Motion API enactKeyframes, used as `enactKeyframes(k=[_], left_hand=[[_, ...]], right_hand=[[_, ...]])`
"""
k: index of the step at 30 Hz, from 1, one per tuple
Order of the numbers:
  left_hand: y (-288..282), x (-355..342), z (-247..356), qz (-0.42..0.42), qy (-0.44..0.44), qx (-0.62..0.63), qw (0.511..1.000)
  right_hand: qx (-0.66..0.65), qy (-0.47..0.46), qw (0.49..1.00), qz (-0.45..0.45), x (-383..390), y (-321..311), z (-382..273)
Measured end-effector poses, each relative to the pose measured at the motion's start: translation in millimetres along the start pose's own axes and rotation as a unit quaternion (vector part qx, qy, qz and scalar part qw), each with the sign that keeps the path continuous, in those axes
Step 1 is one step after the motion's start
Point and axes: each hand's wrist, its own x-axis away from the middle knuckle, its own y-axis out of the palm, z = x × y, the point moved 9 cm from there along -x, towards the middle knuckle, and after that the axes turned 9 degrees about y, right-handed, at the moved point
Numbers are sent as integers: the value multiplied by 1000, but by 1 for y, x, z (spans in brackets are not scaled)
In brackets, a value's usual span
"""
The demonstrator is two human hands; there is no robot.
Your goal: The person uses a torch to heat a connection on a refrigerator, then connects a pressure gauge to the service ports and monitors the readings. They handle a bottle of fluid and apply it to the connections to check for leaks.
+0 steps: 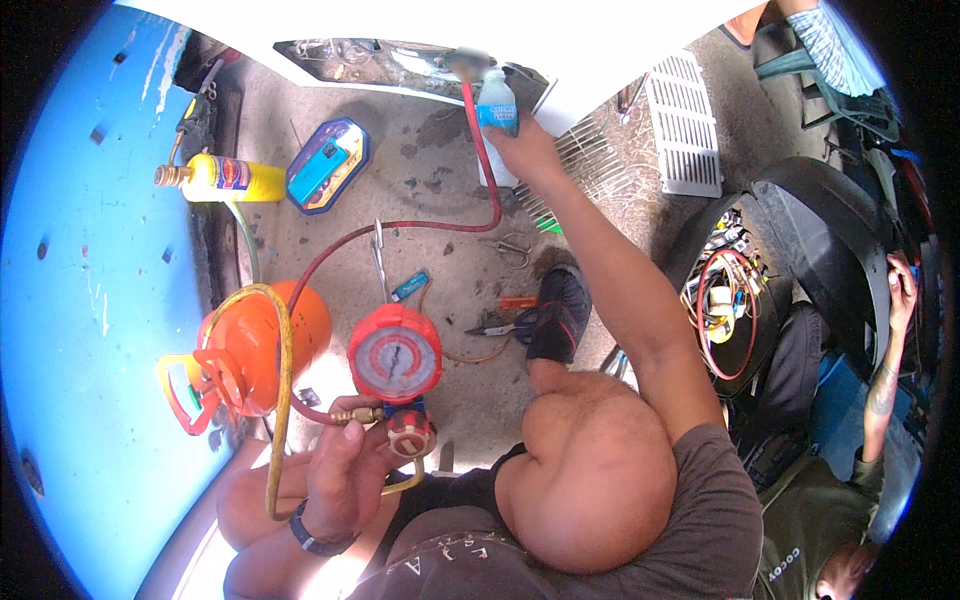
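My left hand (345, 475) is closed around the brass hose fitting (358, 415) at the side of a pressure gauge (395, 355) with a red rim. A red knob (411, 436) sits beneath its dial. From the fitting, a red hose (350, 237) loops away to the underside of a white panel. A yellow hose (284, 380) curves from the gauge over an orange gas cylinder (268, 345) at the left. Far ahead, my outstretched right hand (522, 150) grips a pale plastic bottle (496, 95) with a blue label, beside the red hose. My fingertips are partly hidden there.
A yellow gas canister (232, 180) and a tray (355, 135) with a blue phone lie by the blue wall. Pliers (505, 328), a lighter (409, 286) and scissors (514, 248) lie on the floor. At right are an open tool bag (735, 300) and another person's arm (885, 380).
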Motion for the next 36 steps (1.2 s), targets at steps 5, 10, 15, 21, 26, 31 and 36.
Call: enactKeyframes(k=[5,10,15,21,26,31,36], left_hand=[[2,-2,-1,0,-6,-4,1000],[4,-2,-2,1,1,-9,1000],[6,-3,-1,0,-2,-17,1000],[6,-3,-2,-4,3,-16,1000],[9,-4,-2,-4,-4,-2,1000],[11,-2,-2,-10,-14,4,1000],[7,-1,-3,2,-10,5,1000]], right_hand=[[11,14,1000,18,-8,9,19],[-60,15,998,20,-22,19,27],[-97,19,995,31,-33,27,27],[7,16,999,47,-21,19,16],[30,-14,999,40,-12,6,22],[23,-6,1000,15,-8,7,23],[-7,-23,1000,-10,5,5,31]])
